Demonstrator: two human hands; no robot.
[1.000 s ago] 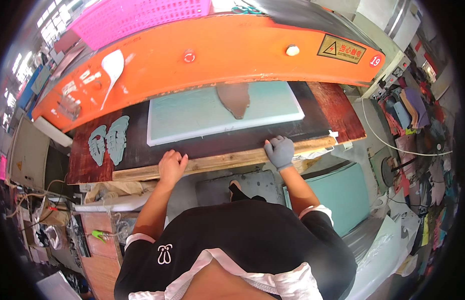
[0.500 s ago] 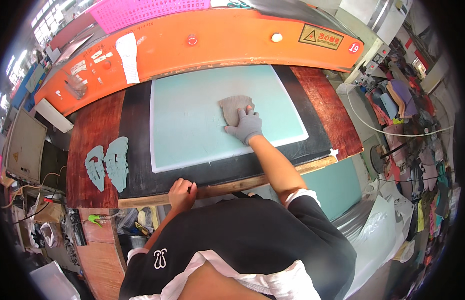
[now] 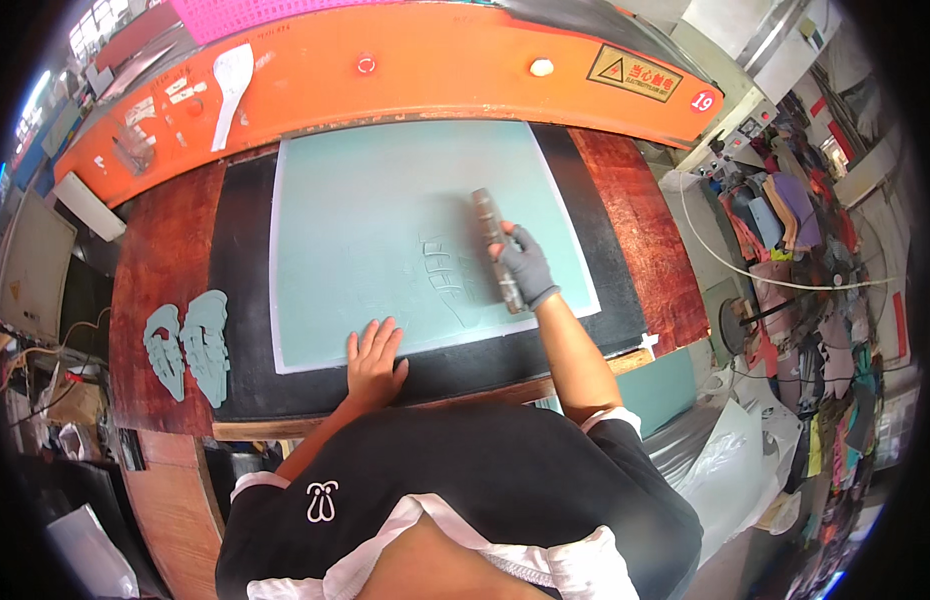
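A pale green sheet point(image 3: 355, 230) with a white border lies flat on the black board. My right hand point(image 3: 526, 268), in a grey fingertip-free glove, grips a cutting die point(image 3: 493, 235), tilted up on edge above the sheet's right half. Beside it, curved cut outlines point(image 3: 441, 268) show in the sheet's surface. My bare left hand point(image 3: 376, 366) rests with fingers spread on the sheet's near edge. Two cut-out green pieces point(image 3: 205, 345) lie together at the left, one beside the other, on the reddish-brown wood.
An orange machine beam point(image 3: 425, 75) spans the far side, bearing a red button and a pale button. On top of it sits a pink basket point(image 3: 235, 15). The black board point(image 3: 247, 300) has a wooden front edge. At the right, a white cable point(image 3: 775, 284) hangs before piled coloured scraps.
My right hand has taken hold of the die and tipped it up off the sheet, uncovering cut outlines. My left hand has moved from the board's front edge onto the sheet, fingers spread.
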